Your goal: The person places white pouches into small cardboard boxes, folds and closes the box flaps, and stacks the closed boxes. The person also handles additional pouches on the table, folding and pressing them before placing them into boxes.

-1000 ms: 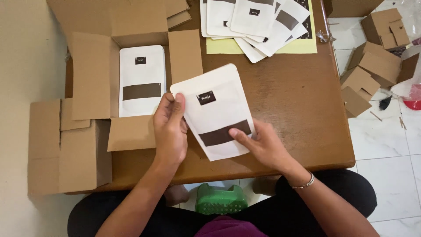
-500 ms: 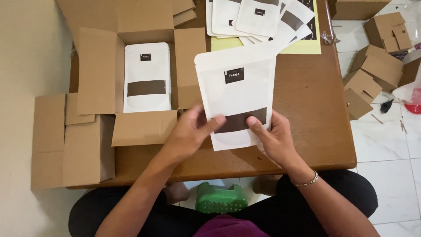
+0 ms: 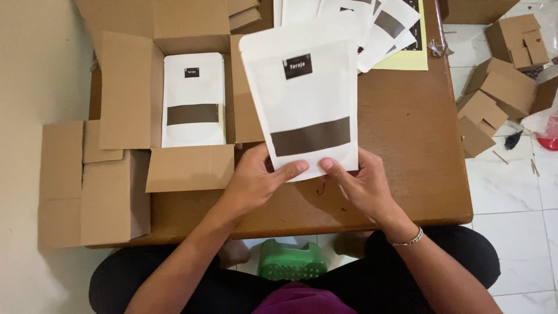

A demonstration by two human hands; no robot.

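Note:
Both hands hold a white flat pouch (image 3: 302,99) with a small black label and a dark brown band, lifted upright above the brown wooden table (image 3: 407,145). My left hand (image 3: 256,180) pinches its bottom left edge, and my right hand (image 3: 360,183) grips its bottom right edge. A second identical pouch (image 3: 193,99) lies flat inside an open cardboard box (image 3: 128,93) to the left.
A pile of several more white pouches (image 3: 378,23) lies on a yellow sheet (image 3: 412,58) at the table's far side. Closed cardboard boxes (image 3: 87,186) sit at the left edge. More folded boxes (image 3: 500,75) lie on the white tiled floor at right. A green stool (image 3: 290,261) stands below.
The pouch went from lying tilted near the table's front edge to being raised upright toward the camera. Both hands have shifted to its bottom edge.

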